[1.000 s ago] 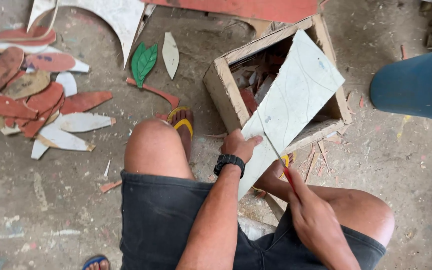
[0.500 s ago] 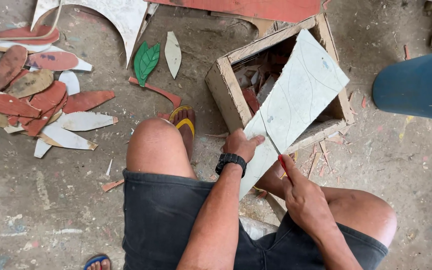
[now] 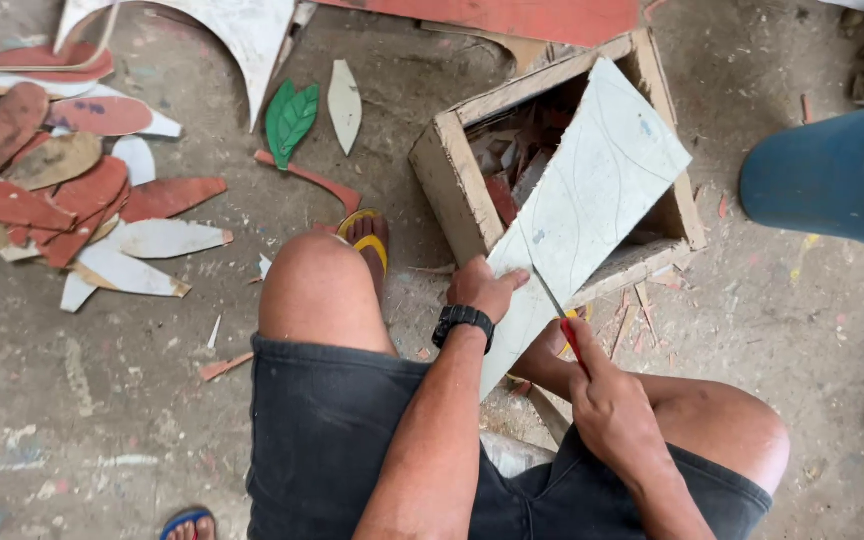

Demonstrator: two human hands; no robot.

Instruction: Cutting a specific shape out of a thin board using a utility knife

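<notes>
Your left hand (image 3: 480,288) is clamped on the lower left edge of a pale, off-white board (image 3: 592,200), thumb lying across its face, a black watch (image 3: 462,322) on the wrist. The board leans tilted, its upper part resting over the open top of a wooden box (image 3: 452,170) that stands on the concrete floor (image 3: 802,330) just beyond your knees, its lower tip pointing down between your legs. Your right hand (image 3: 612,410) is closed around a red-handled knife (image 3: 562,320), and the thin blade lies against the board's face just beside your left thumb. The box holds scraps of red and pale wood. To the left on the floor lies a scatter of red and white leaf-shaped cutouts (image 3: 72,190), and nearer the box a green leaf piece (image 3: 292,120) beside a white one (image 3: 345,103). A blue bucket (image 3: 822,180) stands at the right edge of the floor, well apart from the box.
</notes>
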